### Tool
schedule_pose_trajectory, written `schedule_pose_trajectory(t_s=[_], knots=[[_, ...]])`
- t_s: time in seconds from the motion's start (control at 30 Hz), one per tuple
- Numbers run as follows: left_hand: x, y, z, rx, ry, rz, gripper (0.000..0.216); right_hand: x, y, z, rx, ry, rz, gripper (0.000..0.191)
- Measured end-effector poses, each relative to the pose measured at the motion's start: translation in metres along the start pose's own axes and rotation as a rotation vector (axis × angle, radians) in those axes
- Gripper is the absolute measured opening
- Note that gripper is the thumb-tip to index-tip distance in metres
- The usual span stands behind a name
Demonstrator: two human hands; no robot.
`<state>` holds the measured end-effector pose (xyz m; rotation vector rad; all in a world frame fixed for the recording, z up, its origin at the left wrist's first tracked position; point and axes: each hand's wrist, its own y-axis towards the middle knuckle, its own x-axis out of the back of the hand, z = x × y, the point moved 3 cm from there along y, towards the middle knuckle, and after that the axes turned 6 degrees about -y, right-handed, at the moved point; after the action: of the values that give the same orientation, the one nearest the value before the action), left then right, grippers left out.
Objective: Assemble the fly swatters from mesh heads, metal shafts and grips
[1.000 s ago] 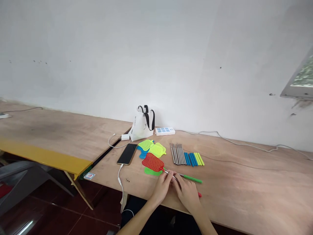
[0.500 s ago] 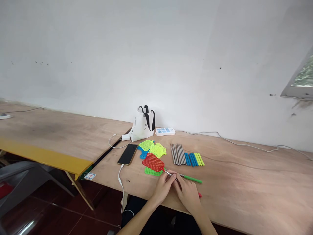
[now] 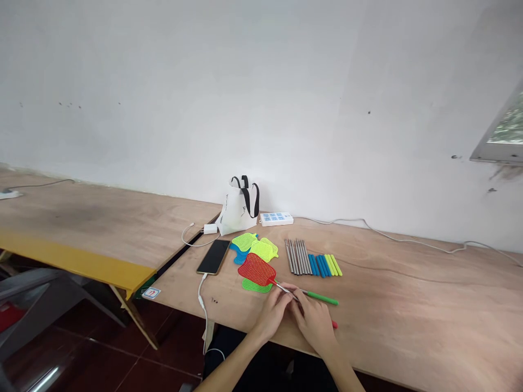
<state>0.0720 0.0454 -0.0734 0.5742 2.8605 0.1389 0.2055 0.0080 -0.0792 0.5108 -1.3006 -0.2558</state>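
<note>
A fly swatter (image 3: 256,269) with a red perforated head and a metal rod is gripped by my left hand (image 3: 273,311) and my right hand (image 3: 312,318), both closed around its shaft. Its red handle end pokes out past my right hand. Beneath it on the table lies a green fly swatter (image 3: 256,285), whose green grip (image 3: 322,298) shows beyond my fingers. Behind the red head are loose yellow swatter heads (image 3: 263,250) and blue swatter heads (image 3: 240,255). To their right, metal rods (image 3: 297,257), blue grips (image 3: 319,265) and yellow grips (image 3: 333,265) lie in a row.
A phone (image 3: 213,257) on a white cable (image 3: 201,296) lies left of the swatter heads. Against the wall stand a white bag (image 3: 237,212) with black handles and a power strip (image 3: 277,219). A yellow-edged table (image 3: 102,218) adjoins on the left.
Both hands keep hold of the red fly swatter in nearly the same place. The swatter's rod shows slightly more between the head and my fingers; little else differs.
</note>
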Motion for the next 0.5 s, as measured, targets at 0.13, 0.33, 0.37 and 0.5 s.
schedule_pose_trajectory(t_s=[0.13,0.33,0.37,0.5], knots=[[-0.0009,-0.0002,0.0021,0.029,-0.057,0.001,0.035,0.0003,-0.0002,-0.0015,0.003,-0.002,0.004,0.038],[-0.0028,0.0,0.0022,0.033,-0.123,0.024,0.041,-0.001,-0.0008,-0.0041,0.01,0.003,-0.01,0.042],[-0.0025,0.0001,0.0023,0.029,-0.125,0.026,0.041,-0.0013,-0.0009,-0.0044,0.01,0.005,-0.006,0.042],[-0.0019,0.0003,0.0036,0.018,-0.14,0.044,0.04,-0.0007,-0.0008,-0.0051,-0.001,0.018,-0.003,0.043]])
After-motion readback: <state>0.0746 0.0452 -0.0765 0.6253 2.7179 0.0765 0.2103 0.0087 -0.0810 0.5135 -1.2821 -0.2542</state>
